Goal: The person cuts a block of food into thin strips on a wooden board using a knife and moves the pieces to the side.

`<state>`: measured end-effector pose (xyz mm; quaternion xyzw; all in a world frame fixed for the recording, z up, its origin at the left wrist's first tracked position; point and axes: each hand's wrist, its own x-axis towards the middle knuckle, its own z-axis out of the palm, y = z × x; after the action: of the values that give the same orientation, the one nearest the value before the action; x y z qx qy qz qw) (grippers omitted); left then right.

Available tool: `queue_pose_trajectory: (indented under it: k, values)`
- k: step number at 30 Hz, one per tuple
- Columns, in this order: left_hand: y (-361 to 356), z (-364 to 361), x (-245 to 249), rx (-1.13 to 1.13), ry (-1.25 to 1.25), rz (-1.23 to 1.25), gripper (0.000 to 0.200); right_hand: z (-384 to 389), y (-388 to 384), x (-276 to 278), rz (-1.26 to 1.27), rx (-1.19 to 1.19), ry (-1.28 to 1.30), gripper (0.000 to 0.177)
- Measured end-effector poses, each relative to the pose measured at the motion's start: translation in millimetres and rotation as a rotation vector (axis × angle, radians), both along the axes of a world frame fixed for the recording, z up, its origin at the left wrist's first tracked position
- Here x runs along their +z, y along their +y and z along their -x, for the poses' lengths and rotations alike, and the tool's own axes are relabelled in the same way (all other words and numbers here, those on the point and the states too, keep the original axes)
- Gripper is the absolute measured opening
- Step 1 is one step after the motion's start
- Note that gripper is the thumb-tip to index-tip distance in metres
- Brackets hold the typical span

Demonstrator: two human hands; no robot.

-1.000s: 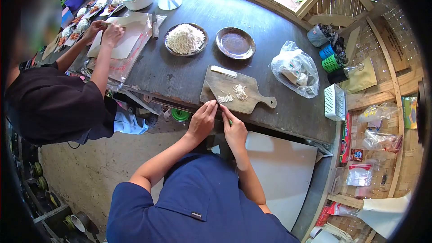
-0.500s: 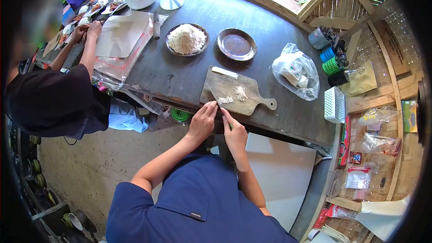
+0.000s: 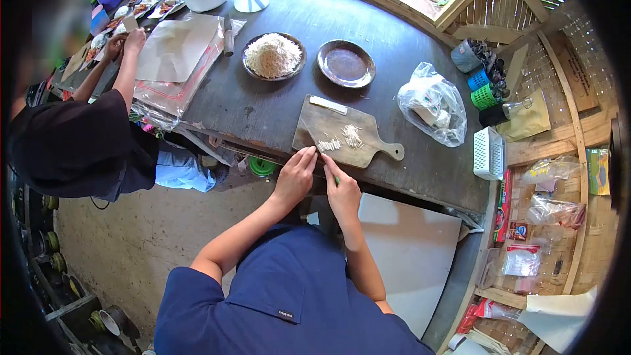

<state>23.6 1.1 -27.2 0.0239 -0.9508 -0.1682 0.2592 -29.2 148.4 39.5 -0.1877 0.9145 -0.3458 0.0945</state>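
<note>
On the dark table lies a wooden cutting board with its handle to the right. It bears a pale uncut strip, a row of short cut sticks and a loose pile of thin pale sticks. My right hand is closed around the green handle of a knife, by the board's near edge. The blade is hard to make out. My left hand is beside it at the near left edge, fingers together and bent; whatever is under the fingertips is hidden.
Behind the board are a bowl heaped with pale shreds and a dark plate. A plastic bag stands to the right, near a white basket. At left, another person works beside stacked paper sheets.
My hands stay almost in place over the board's near edge. The other person's hands have shifted slightly, and a small pale piece now shows raised in them.
</note>
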Motion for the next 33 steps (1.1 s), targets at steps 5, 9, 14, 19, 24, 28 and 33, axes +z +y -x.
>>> queue_pose_trajectory:
  k: [5,9,14,19,24,28,33]
  values:
    - [0,1,3,0.000,0.016,-0.017,0.048,-2,4,-6,0.047,-0.006,0.014,0.036]
    - [-1,2,0,0.003,0.003,-0.044,0.048,2,-4,7,-0.042,-0.002,-0.049,0.035]
    - [-3,-1,3,0.001,0.000,-0.018,0.050,-1,3,-7,0.054,-0.006,0.022,0.034]
    - [-2,1,2,0.011,-0.002,-0.008,0.050,2,-2,-1,0.010,0.007,0.017,0.034]
    - [0,0,4,0.001,0.004,-0.029,0.050,0,-1,0,-0.028,-0.003,-0.010,0.034]
    - [0,-1,3,0.009,-0.010,-0.002,0.050,3,-3,-1,0.031,0.000,0.005,0.034]
    - [0,-1,2,0.006,-0.015,-0.010,0.049,-4,1,6,-0.019,-0.001,-0.015,0.034]
